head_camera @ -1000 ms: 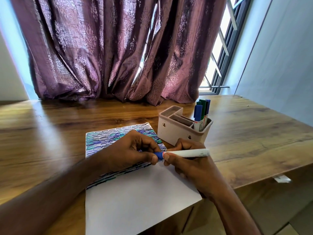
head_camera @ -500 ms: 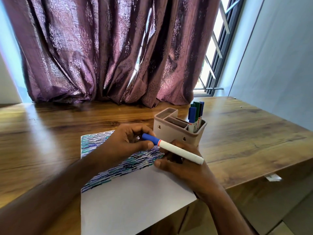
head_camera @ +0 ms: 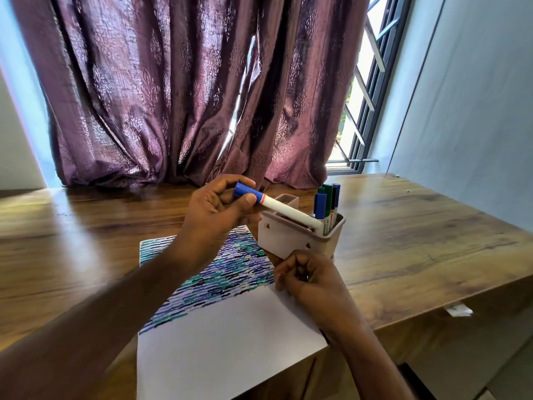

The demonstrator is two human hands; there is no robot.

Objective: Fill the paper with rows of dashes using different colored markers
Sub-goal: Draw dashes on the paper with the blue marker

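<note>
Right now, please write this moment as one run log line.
left hand: holds capped marker above holder | right hand: curled, rests on paper | paper: top half dashed

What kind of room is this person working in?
Probably a home room or a small study, though I can't be sure. A wooden desk stands against a window hung with a purple patterned curtain, and a pen holder with markers sits on the desk.
</note>
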